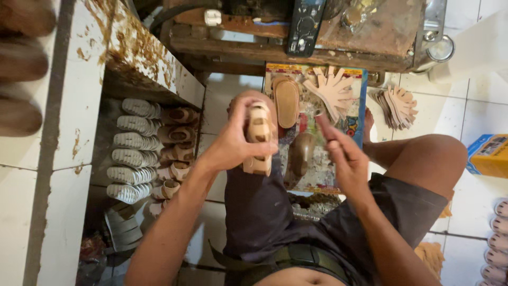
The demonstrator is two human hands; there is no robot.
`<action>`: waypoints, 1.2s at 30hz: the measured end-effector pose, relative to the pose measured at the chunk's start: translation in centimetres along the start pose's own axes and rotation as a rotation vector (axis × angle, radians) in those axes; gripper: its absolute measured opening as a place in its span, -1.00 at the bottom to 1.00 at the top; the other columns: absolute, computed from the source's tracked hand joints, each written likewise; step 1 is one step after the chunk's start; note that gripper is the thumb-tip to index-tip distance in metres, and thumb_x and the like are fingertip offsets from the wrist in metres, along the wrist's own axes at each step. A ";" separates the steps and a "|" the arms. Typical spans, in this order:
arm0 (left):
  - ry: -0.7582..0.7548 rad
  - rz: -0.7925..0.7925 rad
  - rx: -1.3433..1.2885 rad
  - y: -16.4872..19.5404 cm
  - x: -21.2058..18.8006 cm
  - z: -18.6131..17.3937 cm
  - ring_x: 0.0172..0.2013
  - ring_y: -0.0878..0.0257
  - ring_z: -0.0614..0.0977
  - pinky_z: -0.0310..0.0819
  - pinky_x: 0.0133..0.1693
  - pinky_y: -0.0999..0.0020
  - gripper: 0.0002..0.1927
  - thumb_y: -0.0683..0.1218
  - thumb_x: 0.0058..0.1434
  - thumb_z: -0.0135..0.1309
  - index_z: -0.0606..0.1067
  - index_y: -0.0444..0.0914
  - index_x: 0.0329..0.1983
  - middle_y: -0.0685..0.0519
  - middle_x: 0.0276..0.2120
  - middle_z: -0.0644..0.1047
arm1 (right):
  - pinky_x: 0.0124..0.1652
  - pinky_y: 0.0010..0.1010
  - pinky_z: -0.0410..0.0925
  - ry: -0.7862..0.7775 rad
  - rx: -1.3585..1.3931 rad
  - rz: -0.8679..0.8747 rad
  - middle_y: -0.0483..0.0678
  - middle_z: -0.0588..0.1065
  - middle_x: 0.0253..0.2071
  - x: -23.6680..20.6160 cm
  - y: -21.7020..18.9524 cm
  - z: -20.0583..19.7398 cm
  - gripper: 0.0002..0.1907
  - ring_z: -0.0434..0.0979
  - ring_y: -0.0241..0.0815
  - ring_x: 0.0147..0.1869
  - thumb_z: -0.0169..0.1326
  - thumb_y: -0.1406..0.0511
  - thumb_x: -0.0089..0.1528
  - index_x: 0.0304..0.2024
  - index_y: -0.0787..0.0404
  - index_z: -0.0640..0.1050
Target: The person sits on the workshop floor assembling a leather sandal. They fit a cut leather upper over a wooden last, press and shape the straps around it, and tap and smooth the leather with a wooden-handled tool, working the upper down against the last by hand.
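Observation:
My left hand point(235, 139) grips a small tan strapped sandal point(259, 139) and holds it upright above my left thigh. My right hand point(343, 153) is raised just to the right of it, fingers pinched around a thin tool whose small metal tip point(318, 113) points up. A gap separates the tool tip from the sandal. Below the hands lies a colourful board point(355, 94) with a tan insole point(287, 101), a brown shoe last point(300, 153) and a fan of cut tan leather straps point(335, 91).
Rows of small sandals and ribbed white soles point(132, 153) lie under a stained white shelf point(140, 50) at left. More cut straps point(398, 105) rest on the floor tiles. A wooden bench point(381, 37) stands ahead, a yellow-blue box point(489, 154) at right.

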State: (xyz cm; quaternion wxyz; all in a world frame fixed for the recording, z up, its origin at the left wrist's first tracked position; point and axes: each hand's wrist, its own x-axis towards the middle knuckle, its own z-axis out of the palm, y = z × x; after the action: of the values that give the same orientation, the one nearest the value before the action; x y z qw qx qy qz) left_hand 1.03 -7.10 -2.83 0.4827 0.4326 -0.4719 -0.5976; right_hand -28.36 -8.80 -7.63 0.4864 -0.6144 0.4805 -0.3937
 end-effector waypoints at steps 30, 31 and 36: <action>-0.189 -0.040 0.323 0.5 1.1 1.0 -0.21 0.30 0.56 0.52 -0.14 0.35 -0.24 -0.12 -0.02 0.29 0.30 -0.22 0.28 0.07 -0.14 0.51 | -0.01 -0.37 0.37 -0.209 -0.222 -0.410 0.10 0.51 -0.03 0.8 -2.4 3.7 -0.63 0.51 -0.05 -0.01 0.05 0.46 0.36 0.24 0.32 0.49; -0.194 0.107 0.343 1.1 1.2 1.0 -0.14 0.23 0.54 0.47 -0.09 0.30 -0.24 -0.15 0.00 0.29 0.28 -0.24 0.29 0.01 -0.10 0.49 | 0.02 -0.35 0.37 -0.181 -0.241 -0.398 0.10 0.51 -0.01 0.7 -2.2 3.7 -0.63 0.51 -0.03 0.03 0.06 0.46 0.36 0.24 0.32 0.50; -0.131 0.049 0.284 4.4 0.2 0.6 -0.15 0.28 0.59 0.52 -0.05 0.34 -0.19 -0.06 0.09 0.35 0.25 -0.19 0.38 0.06 -0.12 0.55 | -0.05 -0.43 0.37 -0.120 -0.150 -0.231 0.06 0.51 -0.03 0.7 -3.3 2.8 -0.62 0.52 -0.08 -0.04 0.02 0.44 0.38 0.26 0.31 0.48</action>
State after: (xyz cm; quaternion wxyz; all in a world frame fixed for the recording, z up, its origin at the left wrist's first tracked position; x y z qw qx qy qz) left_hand 1.18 -7.59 1.63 0.3993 0.4452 -0.5924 -0.5398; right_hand -24.89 -8.70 -5.04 0.4184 -0.7226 0.4048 -0.3727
